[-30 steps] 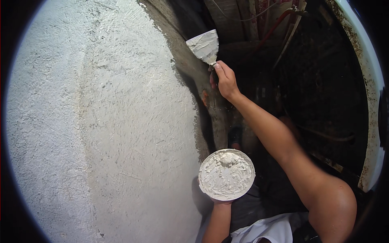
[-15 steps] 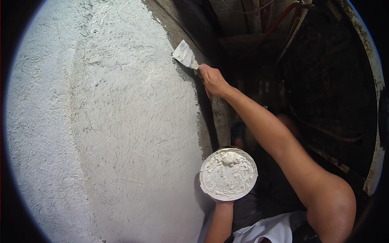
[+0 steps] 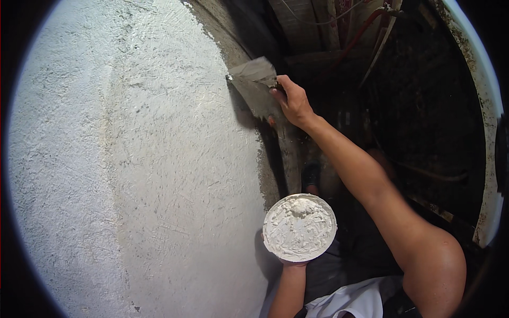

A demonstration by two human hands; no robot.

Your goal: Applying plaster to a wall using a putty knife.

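Observation:
My right hand [image 3: 295, 102] is closed on a putty knife, its wide blade [image 3: 255, 71] smeared with pale grey-white paste. One blade corner is at the ragged edge of the white coating on the wall [image 3: 175, 153], with bare grey-brown surface beside it. A round white tub [image 3: 300, 229] of thick, lumpy white paste rests on my left hand [image 3: 291, 263], which supports it from below at the wall's near right. Most of that hand's fingers are hidden beneath the tub.
Along the coating's right side runs a bare grey strip [image 3: 269, 183]. Dark boards and a red pipe [image 3: 366, 34] stand at the far right. A curved, rust-spotted pale edge [image 3: 489, 122] borders the right. My foot [image 3: 312, 177] shows below.
My right hand has moved slightly right, and the putty knife has turned so its blade now lies more sideways. My left hand and the tub have stayed nearly still.

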